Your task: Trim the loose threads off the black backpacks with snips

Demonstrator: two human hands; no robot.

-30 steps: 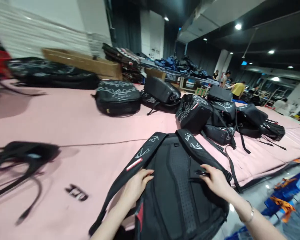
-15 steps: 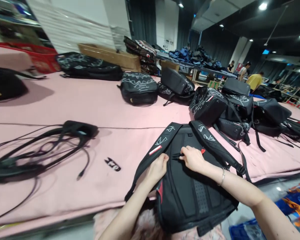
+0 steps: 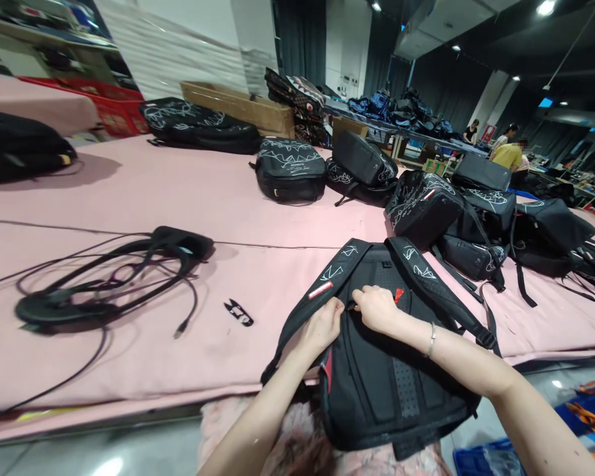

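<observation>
A black backpack lies back panel up at the near edge of the pink table, partly over my lap. Its two shoulder straps carry white scribble marks. My left hand is closed on the left shoulder strap near a red-and-white tag. My right hand has its fingers curled at a small black chest-strap buckle, right beside the left hand. The two hands almost touch over the upper back panel. A thin bracelet circles my right wrist.
Small black thread snips lie left of the backpack. A black strap-and-cable bundle sprawls further left. Several black backpacks are heaped at the right and back. People stand far off at the right.
My right hand has carried the buckle from the right strap across to the left hand. The view has swung left and down, showing more of the cable bundle.
</observation>
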